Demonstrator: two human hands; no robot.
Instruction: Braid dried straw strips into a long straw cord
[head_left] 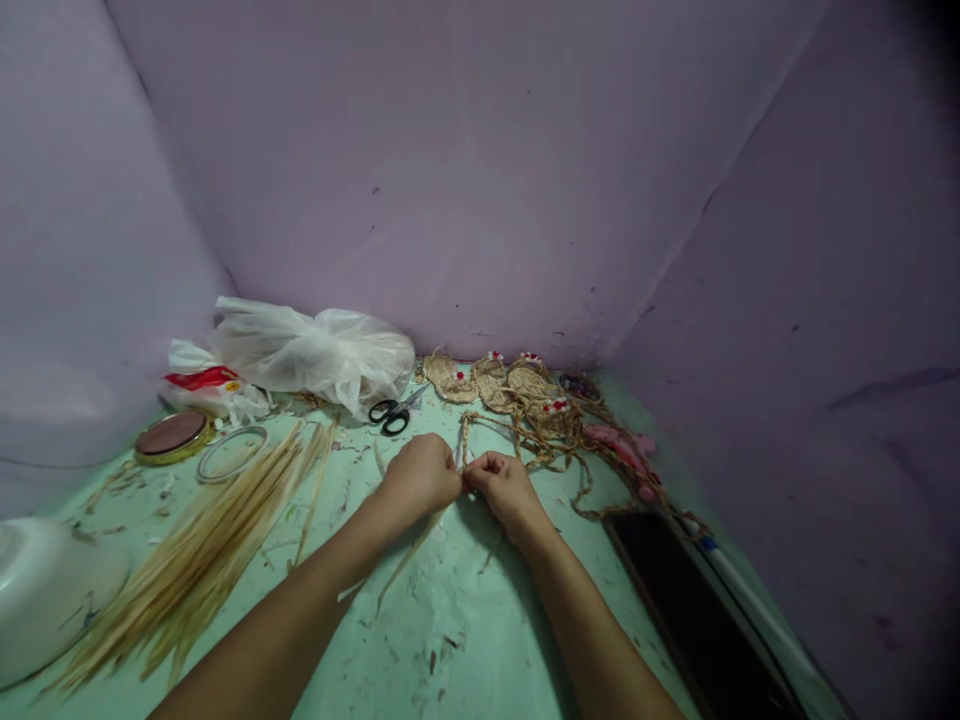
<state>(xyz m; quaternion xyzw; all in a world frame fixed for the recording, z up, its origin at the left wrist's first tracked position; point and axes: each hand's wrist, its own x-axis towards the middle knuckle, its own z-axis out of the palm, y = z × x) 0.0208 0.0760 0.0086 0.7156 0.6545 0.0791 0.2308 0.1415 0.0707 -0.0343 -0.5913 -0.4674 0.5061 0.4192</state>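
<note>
Left hand [421, 474] and right hand [510, 492] both pinch braided fiber cord [464, 442] — between them, over green surface [469, 640]; likely plaiting loose strips [410, 557]; next move probably calls for steady tension

Slender tan braided cord [465, 442], lower end pinched in fingers [487, 466], top bending right

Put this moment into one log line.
left hand: holding tan braided fibre cord | right hand: pinching same cord | nearby: black-handled metal scissors, long straw-coloured fibre bundle
</note>
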